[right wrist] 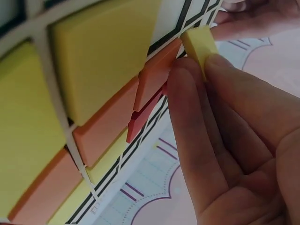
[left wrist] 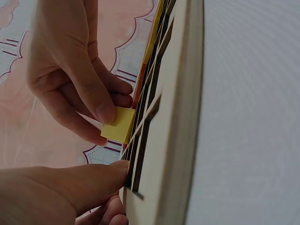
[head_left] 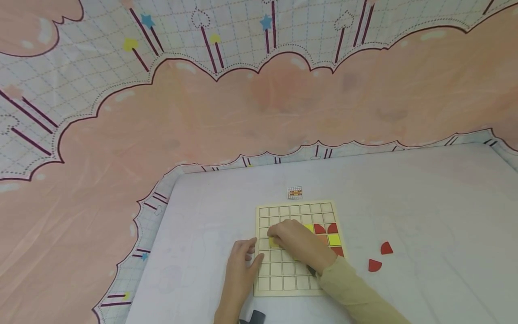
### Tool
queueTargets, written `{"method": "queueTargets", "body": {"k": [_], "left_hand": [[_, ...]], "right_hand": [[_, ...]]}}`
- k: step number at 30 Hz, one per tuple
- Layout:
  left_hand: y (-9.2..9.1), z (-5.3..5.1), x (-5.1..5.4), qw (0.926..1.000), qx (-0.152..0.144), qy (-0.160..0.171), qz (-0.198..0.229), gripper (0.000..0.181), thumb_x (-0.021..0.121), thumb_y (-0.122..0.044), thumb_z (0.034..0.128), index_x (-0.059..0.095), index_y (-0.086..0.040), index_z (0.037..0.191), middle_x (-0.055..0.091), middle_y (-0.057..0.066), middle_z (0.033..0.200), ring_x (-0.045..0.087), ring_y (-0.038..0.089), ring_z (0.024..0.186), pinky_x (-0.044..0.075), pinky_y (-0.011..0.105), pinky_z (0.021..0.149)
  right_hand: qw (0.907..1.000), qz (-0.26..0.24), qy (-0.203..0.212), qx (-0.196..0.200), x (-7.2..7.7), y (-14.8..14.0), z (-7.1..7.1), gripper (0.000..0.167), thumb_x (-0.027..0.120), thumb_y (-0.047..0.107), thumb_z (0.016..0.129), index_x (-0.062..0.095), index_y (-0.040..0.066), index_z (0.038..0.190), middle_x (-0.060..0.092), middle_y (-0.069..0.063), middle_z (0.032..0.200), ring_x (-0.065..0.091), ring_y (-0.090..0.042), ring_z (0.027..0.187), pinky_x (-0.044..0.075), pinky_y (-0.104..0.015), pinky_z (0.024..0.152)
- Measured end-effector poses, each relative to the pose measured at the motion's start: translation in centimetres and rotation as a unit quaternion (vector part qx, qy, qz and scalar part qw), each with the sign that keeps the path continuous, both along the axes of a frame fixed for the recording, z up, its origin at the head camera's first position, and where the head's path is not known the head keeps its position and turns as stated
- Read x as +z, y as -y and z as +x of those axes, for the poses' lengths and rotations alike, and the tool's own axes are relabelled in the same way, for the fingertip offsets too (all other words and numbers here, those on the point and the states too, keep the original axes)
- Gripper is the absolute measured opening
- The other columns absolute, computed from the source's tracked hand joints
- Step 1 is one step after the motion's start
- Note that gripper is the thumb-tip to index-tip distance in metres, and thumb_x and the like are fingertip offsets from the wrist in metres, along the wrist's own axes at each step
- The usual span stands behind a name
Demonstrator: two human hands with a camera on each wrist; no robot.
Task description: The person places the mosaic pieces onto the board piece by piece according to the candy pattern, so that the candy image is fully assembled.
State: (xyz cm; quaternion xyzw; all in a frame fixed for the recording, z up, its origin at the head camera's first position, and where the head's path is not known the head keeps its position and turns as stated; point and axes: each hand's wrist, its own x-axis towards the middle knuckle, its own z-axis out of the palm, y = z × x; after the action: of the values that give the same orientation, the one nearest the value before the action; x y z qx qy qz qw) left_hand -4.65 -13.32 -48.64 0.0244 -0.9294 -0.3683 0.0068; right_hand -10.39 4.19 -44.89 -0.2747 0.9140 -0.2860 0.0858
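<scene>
My right hand (head_left: 297, 240) reaches over a wooden grid board (head_left: 276, 283). Between thumb and fingers it pinches a small yellow square tile (left wrist: 118, 125), which is tilted at the grid in both wrist views. Beside the board's left edge, my left hand (head_left: 238, 270) touches the rim with its thumb and has its fingers loosely bent. Colored tiles sit in the grid: a yellow square (head_left: 334, 239), an orange tile (head_left: 322, 239) and red quarter-circles (head_left: 319, 228). My right hand and sleeve hide part of the middle rows.
Two loose red quarter-circle tiles (head_left: 386, 248) lie on the white table (head_left: 445, 216) to the right of the board. A small printed pattern card (head_left: 295, 192) lies just beyond its far edge. A cloud-patterned cloth (head_left: 259, 108) surrounds the table.
</scene>
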Motion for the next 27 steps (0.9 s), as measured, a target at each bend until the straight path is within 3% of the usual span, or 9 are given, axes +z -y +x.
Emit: {"method": "queueTargets", "body": {"k": [9, 17, 27], "left_hand": [[0.05, 0.06, -0.09, 1.0, 0.005, 0.002, -0.003, 0.044, 0.075, -0.012, 0.0867, 0.062, -0.005, 0.127, 0.058, 0.001, 0.111, 0.055, 0.01, 0.092, 0.052, 0.027, 0.081], [0.04, 0.03, -0.22, 1.0, 0.0, -0.006, -0.001, 0.043, 0.075, -0.011, 0.0863, 0.062, -0.004, 0.127, 0.058, 0.001, 0.109, 0.055, 0.01, 0.091, 0.052, 0.027, 0.08], [0.04, -0.05, -0.19, 1.0, 0.001, 0.003, 0.002, 0.043, 0.075, -0.012, 0.0872, 0.062, -0.005, 0.127, 0.058, 0.001, 0.111, 0.055, 0.01, 0.092, 0.052, 0.027, 0.081]], "right_hand": [[0.9996, 0.009, -0.027, -0.009, -0.27, 0.14, -0.09, 0.006, 0.071, 0.009, 0.091, 0.075, 0.013, 0.089, 0.068, 0.006, 0.078, 0.052, -0.008, 0.068, 0.049, -0.022, 0.068], [0.9996, 0.015, -0.018, -0.015, -0.21, 0.27, 0.06, 0.009, 0.074, 0.006, 0.088, 0.077, 0.011, 0.096, 0.071, 0.003, 0.088, 0.055, -0.008, 0.073, 0.052, -0.023, 0.071], [0.9949, 0.062, -0.079, -0.004, -0.6, 0.45, 0.01, 0.015, 0.083, 0.014, 0.081, 0.076, 0.012, 0.095, 0.064, 0.004, 0.085, 0.05, -0.01, 0.076, 0.049, -0.023, 0.068]]}}
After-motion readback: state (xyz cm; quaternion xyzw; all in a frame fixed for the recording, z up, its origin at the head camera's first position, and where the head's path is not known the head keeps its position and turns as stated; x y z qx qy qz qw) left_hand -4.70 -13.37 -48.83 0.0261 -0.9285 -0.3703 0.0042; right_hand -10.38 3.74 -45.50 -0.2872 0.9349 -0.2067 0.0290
